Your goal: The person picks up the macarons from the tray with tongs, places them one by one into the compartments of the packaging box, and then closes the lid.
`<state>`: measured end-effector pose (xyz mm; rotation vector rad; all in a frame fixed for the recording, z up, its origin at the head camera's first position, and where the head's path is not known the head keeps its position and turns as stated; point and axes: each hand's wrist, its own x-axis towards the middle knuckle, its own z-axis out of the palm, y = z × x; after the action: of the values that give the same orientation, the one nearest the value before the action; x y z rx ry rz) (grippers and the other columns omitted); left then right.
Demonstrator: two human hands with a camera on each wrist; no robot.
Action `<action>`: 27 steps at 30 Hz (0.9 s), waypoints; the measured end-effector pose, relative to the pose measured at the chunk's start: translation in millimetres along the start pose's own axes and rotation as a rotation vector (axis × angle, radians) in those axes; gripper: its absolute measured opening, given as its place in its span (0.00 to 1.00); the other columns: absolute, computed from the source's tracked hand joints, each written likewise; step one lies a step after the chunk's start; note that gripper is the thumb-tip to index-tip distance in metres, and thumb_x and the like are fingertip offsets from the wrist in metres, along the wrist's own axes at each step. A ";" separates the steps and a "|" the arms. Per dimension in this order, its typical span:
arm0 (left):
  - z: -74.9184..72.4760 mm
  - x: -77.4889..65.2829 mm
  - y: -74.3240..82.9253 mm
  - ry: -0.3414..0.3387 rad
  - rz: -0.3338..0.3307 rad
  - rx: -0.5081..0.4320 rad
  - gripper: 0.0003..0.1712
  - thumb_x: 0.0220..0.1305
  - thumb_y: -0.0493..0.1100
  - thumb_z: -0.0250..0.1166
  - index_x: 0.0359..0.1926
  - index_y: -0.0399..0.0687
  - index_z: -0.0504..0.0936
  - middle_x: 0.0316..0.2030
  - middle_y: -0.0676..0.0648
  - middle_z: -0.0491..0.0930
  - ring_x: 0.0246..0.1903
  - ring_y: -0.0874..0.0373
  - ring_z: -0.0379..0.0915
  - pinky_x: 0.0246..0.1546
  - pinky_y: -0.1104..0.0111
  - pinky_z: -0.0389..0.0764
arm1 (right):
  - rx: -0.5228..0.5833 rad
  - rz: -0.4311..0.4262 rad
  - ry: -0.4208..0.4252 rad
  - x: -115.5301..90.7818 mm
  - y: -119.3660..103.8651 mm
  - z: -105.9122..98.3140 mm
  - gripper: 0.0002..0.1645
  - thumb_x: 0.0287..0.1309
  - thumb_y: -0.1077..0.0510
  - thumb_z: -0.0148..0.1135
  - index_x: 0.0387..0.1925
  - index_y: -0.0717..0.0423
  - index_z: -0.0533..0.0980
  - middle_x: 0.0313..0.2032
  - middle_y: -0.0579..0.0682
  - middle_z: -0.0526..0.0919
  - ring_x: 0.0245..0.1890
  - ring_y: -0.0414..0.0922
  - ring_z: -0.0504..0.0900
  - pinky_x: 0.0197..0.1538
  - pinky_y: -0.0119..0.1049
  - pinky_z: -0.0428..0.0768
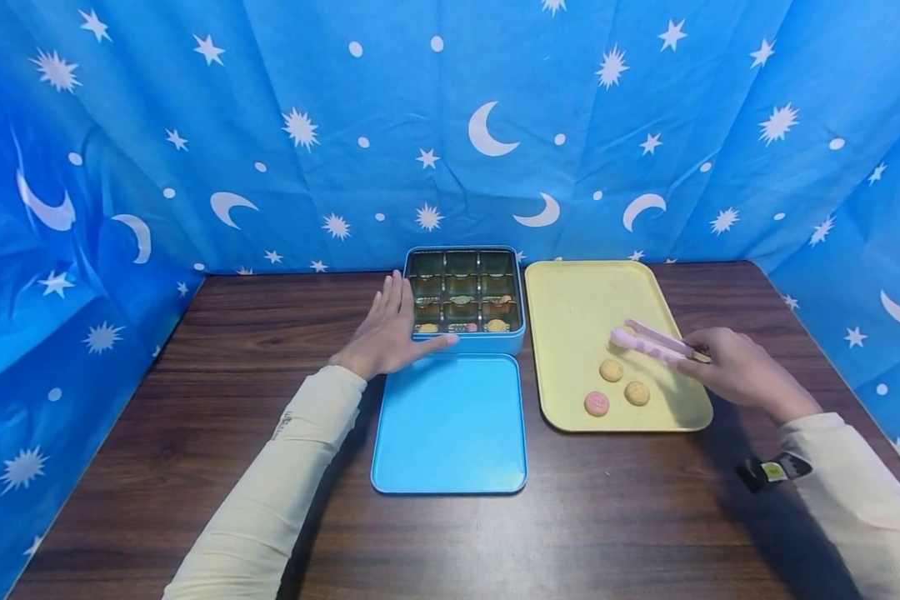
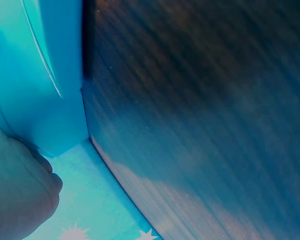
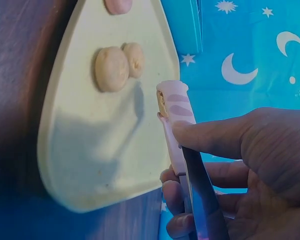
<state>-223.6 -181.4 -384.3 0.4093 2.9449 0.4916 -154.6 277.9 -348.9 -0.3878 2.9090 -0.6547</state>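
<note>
Right hand [image 1: 742,372] grips tongs [image 3: 178,107] — pale-pink ends with mauve patches, dark glossy arms, tan biscuit [image 3: 162,103] pinched between. Left hand [image 1: 385,335], fingers straight, against blue tin [image 1: 487,344].

Pink tongs [image 1: 648,345] over yellow tray [image 1: 570,317], cookie [image 3: 162,104] pinched inside; open blue tin [image 1: 487,344] alongside

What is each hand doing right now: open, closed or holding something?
Left hand: open, against the blue tin.
Right hand: holding pink tongs, a cookie between their tips.
</note>
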 end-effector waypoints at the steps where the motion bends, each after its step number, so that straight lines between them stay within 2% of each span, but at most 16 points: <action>1: -0.1 0.0 0.2 -0.001 0.000 0.001 0.73 0.59 0.83 0.51 0.79 0.35 0.31 0.79 0.37 0.25 0.78 0.46 0.16 0.76 0.51 0.31 | 0.003 -0.002 -0.001 1.3 -1.6 -0.1 0.21 0.65 0.60 0.66 0.47 0.79 0.78 0.29 0.54 0.79 0.27 0.47 0.72 0.28 0.39 0.69; 12: 0.2 -0.8 0.1 0.000 0.003 -0.001 0.73 0.60 0.83 0.51 0.79 0.34 0.30 0.79 0.37 0.24 0.78 0.46 0.16 0.76 0.51 0.31 | 0.012 -0.026 -0.009 18.2 -25.5 -0.4 0.24 0.65 0.57 0.66 0.49 0.77 0.79 0.33 0.58 0.82 0.29 0.49 0.74 0.30 0.40 0.71; 19: 0.3 -1.0 -1.7 -0.007 0.009 0.012 0.73 0.59 0.84 0.50 0.78 0.34 0.29 0.79 0.37 0.23 0.77 0.46 0.15 0.76 0.49 0.32 | 0.027 -0.068 0.012 33.6 -44.7 0.2 0.22 0.65 0.55 0.66 0.48 0.74 0.80 0.31 0.54 0.80 0.30 0.49 0.73 0.30 0.40 0.70; 27: -1.2 -1.9 -0.2 -0.008 0.006 0.014 0.73 0.60 0.83 0.50 0.79 0.35 0.30 0.79 0.37 0.22 0.77 0.46 0.15 0.76 0.51 0.31 | 0.056 -0.078 0.022 54.0 -66.0 1.5 0.20 0.67 0.56 0.64 0.49 0.72 0.81 0.37 0.59 0.82 0.34 0.52 0.74 0.35 0.41 0.71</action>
<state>-222.0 -182.5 -383.1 0.4203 2.9416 0.4697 -191.5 204.7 -325.5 -0.4925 2.9016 -0.7540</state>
